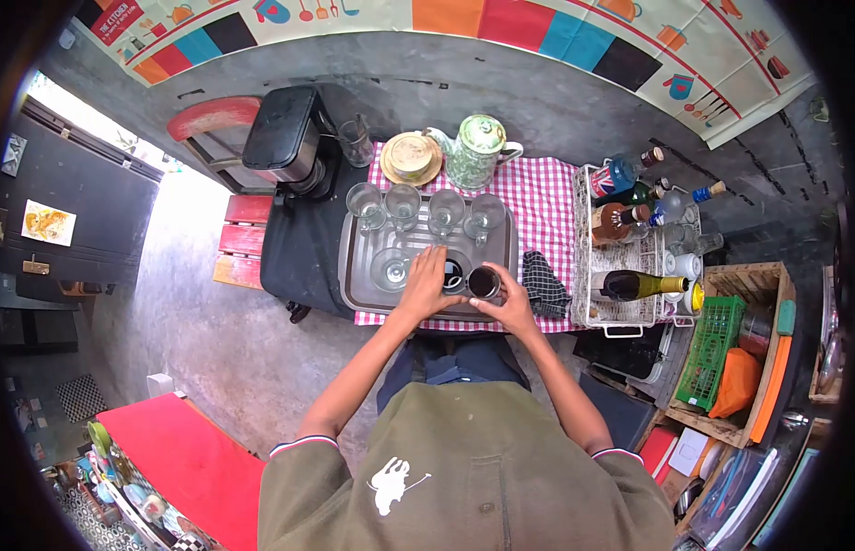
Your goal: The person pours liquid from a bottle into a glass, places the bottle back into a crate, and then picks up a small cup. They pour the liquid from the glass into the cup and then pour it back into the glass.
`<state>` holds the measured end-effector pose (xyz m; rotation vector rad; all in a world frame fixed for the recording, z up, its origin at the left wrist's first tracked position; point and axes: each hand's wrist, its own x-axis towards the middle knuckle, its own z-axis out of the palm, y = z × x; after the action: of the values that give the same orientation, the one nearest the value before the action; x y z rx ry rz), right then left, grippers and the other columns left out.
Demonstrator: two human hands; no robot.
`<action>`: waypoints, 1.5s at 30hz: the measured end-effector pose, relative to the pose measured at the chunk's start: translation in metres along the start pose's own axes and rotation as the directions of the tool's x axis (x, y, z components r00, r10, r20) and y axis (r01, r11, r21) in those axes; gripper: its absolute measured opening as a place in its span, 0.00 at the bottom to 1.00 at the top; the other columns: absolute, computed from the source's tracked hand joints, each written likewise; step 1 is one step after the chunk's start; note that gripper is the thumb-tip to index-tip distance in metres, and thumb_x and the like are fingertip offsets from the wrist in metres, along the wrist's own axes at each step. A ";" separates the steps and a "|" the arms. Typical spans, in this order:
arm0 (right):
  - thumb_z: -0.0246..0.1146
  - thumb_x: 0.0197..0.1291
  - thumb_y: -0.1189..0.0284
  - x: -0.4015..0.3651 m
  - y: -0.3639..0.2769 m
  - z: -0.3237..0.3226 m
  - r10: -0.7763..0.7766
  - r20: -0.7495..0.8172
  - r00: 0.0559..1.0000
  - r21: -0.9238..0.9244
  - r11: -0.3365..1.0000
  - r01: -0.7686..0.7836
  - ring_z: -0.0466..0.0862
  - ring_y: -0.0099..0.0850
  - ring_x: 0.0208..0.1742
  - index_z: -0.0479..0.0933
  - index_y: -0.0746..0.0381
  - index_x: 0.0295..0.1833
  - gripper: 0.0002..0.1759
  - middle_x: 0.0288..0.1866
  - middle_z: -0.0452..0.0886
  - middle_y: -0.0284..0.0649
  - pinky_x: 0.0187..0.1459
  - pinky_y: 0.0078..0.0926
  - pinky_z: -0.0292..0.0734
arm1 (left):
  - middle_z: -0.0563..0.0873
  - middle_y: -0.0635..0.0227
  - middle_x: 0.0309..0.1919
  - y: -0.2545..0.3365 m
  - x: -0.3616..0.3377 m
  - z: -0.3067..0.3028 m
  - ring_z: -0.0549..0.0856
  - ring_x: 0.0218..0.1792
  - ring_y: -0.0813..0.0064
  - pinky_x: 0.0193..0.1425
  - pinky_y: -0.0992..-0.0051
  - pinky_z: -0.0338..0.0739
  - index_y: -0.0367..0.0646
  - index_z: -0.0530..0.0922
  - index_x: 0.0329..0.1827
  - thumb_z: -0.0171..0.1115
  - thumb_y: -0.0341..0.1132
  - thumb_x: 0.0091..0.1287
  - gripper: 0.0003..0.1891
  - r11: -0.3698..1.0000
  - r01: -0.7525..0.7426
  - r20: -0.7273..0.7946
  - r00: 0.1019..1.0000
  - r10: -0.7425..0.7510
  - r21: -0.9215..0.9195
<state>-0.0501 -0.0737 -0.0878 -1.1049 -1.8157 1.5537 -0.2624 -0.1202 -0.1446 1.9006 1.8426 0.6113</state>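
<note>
On the brown tray (354,275), my left hand (426,285) lies with straight fingers along the left side of a glass holding dark liquid (453,274); its thumb points right, in front of that glass. My right hand (512,308) has its thumb and fingers around a small dark-filled cup (483,283), close beside the glass. The two thumbs come near each other at the tray's front. A clear glass (391,270) stands left of my left hand. Along the tray's back are several glass mugs (403,204).
Behind the tray stand a green patterned pot (483,151) and stacked saucers (411,158). A coffee maker (285,138) is at the back left. To the right are a dark checked cloth (543,285), a white wire rack (620,312) of bottles, and a wooden crate (749,275).
</note>
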 end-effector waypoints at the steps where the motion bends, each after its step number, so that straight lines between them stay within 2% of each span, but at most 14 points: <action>1: 0.78 0.52 0.74 0.000 0.000 -0.001 0.012 -0.005 1.000 -0.014 1.000 -0.012 0.82 0.29 0.61 0.68 0.67 0.72 0.41 0.61 0.81 0.44 0.62 0.29 0.80 | 0.68 0.44 0.73 0.000 0.003 0.003 0.64 0.77 0.45 0.79 0.49 0.58 0.31 0.58 0.76 0.83 0.54 0.44 0.61 0.999 -0.001 0.021 1.000 0.001 0.035; 5: 0.79 0.52 0.72 0.000 0.007 -0.003 0.038 -0.013 0.999 0.027 0.999 -0.037 0.83 0.29 0.61 0.69 0.66 0.71 0.42 0.61 0.81 0.44 0.62 0.30 0.80 | 0.67 0.46 0.74 -0.006 0.004 0.013 0.66 0.76 0.47 0.78 0.50 0.60 0.32 0.56 0.77 0.85 0.51 0.42 0.62 0.991 -0.010 0.073 0.997 0.000 0.134; 9: 0.78 0.52 0.74 0.000 0.006 -0.005 0.068 -0.009 0.998 -0.026 0.997 -0.069 0.83 0.29 0.61 0.69 0.66 0.72 0.41 0.61 0.81 0.44 0.62 0.30 0.80 | 0.66 0.47 0.73 -0.005 0.004 0.013 0.69 0.73 0.48 0.76 0.54 0.65 0.31 0.54 0.78 0.86 0.45 0.42 0.63 0.989 -0.015 0.090 0.996 0.002 0.146; 12: 0.78 0.53 0.74 -0.002 0.009 -0.005 0.060 -0.012 0.998 -0.019 0.998 -0.061 0.83 0.29 0.61 0.68 0.66 0.72 0.41 0.61 0.81 0.44 0.62 0.30 0.80 | 0.66 0.47 0.73 -0.008 0.006 0.015 0.70 0.72 0.48 0.72 0.58 0.70 0.31 0.53 0.78 0.86 0.42 0.41 0.63 0.997 -0.003 0.086 0.996 -0.004 0.079; 17: 0.78 0.53 0.74 -0.001 0.015 -0.007 0.076 -0.008 0.997 -0.039 0.996 -0.076 0.83 0.29 0.61 0.68 0.66 0.72 0.41 0.61 0.80 0.44 0.62 0.29 0.80 | 0.64 0.41 0.72 -0.008 0.005 0.018 0.68 0.72 0.42 0.75 0.56 0.68 0.29 0.53 0.78 0.85 0.40 0.42 0.62 0.999 -0.003 0.038 0.999 0.005 -0.046; 20: 0.79 0.52 0.68 -0.001 0.027 -0.005 -0.059 -0.082 0.995 -0.068 0.996 0.054 0.88 0.27 0.48 0.71 0.65 0.69 0.40 0.50 0.87 0.44 0.47 0.25 0.84 | 0.64 0.40 0.72 -0.013 0.005 0.026 0.67 0.73 0.41 0.77 0.56 0.66 0.29 0.53 0.77 0.84 0.38 0.43 0.60 0.994 -0.002 0.009 1.000 0.003 -0.113; 24: 0.79 0.51 0.68 -0.001 0.029 -0.006 -0.070 -0.091 0.993 -0.056 0.996 0.066 0.88 0.27 0.48 0.71 0.65 0.69 0.40 0.50 0.87 0.44 0.47 0.25 0.84 | 0.65 0.42 0.71 -0.014 0.004 0.029 0.67 0.73 0.41 0.77 0.56 0.67 0.30 0.55 0.76 0.83 0.32 0.40 0.59 0.984 -0.005 -0.044 0.999 -0.002 -0.176; 29: 0.79 0.51 0.68 -0.002 0.029 -0.009 -0.090 -0.095 0.991 -0.046 0.995 0.086 0.86 0.24 0.43 0.72 0.65 0.68 0.40 0.48 0.86 0.42 0.43 0.23 0.82 | 0.66 0.44 0.71 -0.012 -0.005 0.030 0.67 0.72 0.42 0.76 0.56 0.67 0.32 0.57 0.76 0.82 0.33 0.39 0.58 0.975 -0.011 -0.054 0.999 -0.001 -0.221; 32: 0.80 0.49 0.67 -0.003 0.028 -0.014 -0.060 -0.088 0.994 -0.103 0.993 0.051 0.84 0.22 0.39 0.73 0.65 0.68 0.40 0.47 0.86 0.41 0.38 0.22 0.78 | 0.68 0.46 0.69 -0.004 -0.013 0.024 0.69 0.69 0.43 0.74 0.55 0.68 0.35 0.58 0.76 0.81 0.34 0.38 0.57 0.973 -0.050 -0.098 0.995 0.029 -0.223; 35: 0.80 0.48 0.66 -0.004 0.010 -0.018 -0.128 -0.083 0.988 -0.182 0.977 0.111 0.81 0.20 0.36 0.74 0.64 0.67 0.40 0.48 0.86 0.40 0.36 0.21 0.75 | 0.70 0.48 0.67 0.003 -0.020 0.018 0.72 0.66 0.45 0.71 0.54 0.68 0.39 0.59 0.76 0.81 0.35 0.38 0.57 0.969 -0.090 -0.164 0.985 0.053 -0.230; 38: 0.80 0.47 0.66 -0.006 -0.001 -0.021 -0.161 -0.054 0.986 -0.226 0.963 0.145 0.84 0.24 0.42 0.74 0.64 0.67 0.40 0.52 0.86 0.41 0.42 0.24 0.79 | 0.71 0.50 0.68 0.011 -0.025 0.008 0.72 0.67 0.47 0.70 0.52 0.67 0.40 0.60 0.76 0.81 0.38 0.37 0.58 0.962 -0.104 -0.194 0.979 0.055 -0.251; 41: 0.80 0.47 0.66 -0.006 -0.007 -0.020 -0.190 -0.038 0.981 -0.190 0.965 0.180 0.86 0.30 0.51 0.74 0.65 0.67 0.40 0.55 0.85 0.43 0.50 0.27 0.81 | 0.71 0.51 0.68 0.023 -0.028 -0.005 0.72 0.67 0.49 0.70 0.52 0.65 0.40 0.60 0.77 0.81 0.39 0.38 0.58 0.964 -0.105 -0.208 0.977 0.053 -0.246; 44: 0.80 0.46 0.66 -0.009 -0.025 -0.021 -0.184 -0.022 0.983 -0.217 0.960 0.175 0.85 0.35 0.59 0.75 0.65 0.66 0.40 0.58 0.83 0.45 0.56 0.30 0.80 | 0.72 0.53 0.68 0.035 -0.031 -0.017 0.72 0.68 0.52 0.69 0.53 0.64 0.40 0.60 0.76 0.82 0.40 0.38 0.58 0.960 -0.118 -0.227 0.972 0.059 -0.252; 45: 0.80 0.46 0.66 -0.009 -0.028 -0.021 -0.197 -0.021 0.980 -0.221 0.957 0.188 0.85 0.34 0.58 0.75 0.65 0.66 0.40 0.58 0.83 0.44 0.56 0.29 0.80 | 0.72 0.53 0.68 0.039 -0.032 -0.019 0.72 0.68 0.52 0.69 0.54 0.64 0.40 0.60 0.77 0.82 0.40 0.38 0.58 0.959 -0.117 -0.232 0.971 0.056 -0.257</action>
<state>-0.0352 -0.0698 -0.0547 -1.0129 -2.0358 1.2329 -0.2430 -0.1531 -0.1071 1.7970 1.7069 1.0867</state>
